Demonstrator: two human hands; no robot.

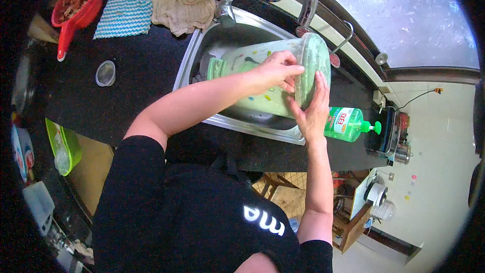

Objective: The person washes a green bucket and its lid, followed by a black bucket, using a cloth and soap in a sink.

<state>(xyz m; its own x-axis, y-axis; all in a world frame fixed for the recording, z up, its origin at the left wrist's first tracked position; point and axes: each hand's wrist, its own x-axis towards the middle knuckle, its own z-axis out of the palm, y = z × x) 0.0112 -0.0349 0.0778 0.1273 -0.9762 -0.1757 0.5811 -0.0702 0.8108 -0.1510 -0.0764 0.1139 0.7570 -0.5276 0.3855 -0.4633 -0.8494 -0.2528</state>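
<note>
A black speckled stone countertop [132, 88] stretched across most of the view. Set into it was a rectangular stainless steel sink [188, 63] with a bright metal rim. Lying on its side over the sink, partly inside it, was a pale green, round plastic container [275, 103], dotted with small coloured patches, its broad round end toward the right. A curved chrome tap [309, 0] arched above the sink's far side.

At the far left stood a red plastic strainer [90, 16] with a long handle, holding brown scraps. Beside it lay a blue-and-white wavy-striped cloth [126, 12], then a crumpled beige cloth [183, 10]. Just right of the sink lay a green pump bottle [345, 124] of clear plastic.

The right hand [314, 106] was spread on the container's round end, thumb apart from the fingers. The left hand [280, 73] had bent fingers at the rim of that end; whether they pinched it, I could not tell. Smallest was a clear round plastic cup [105, 73], left of the sink
</note>
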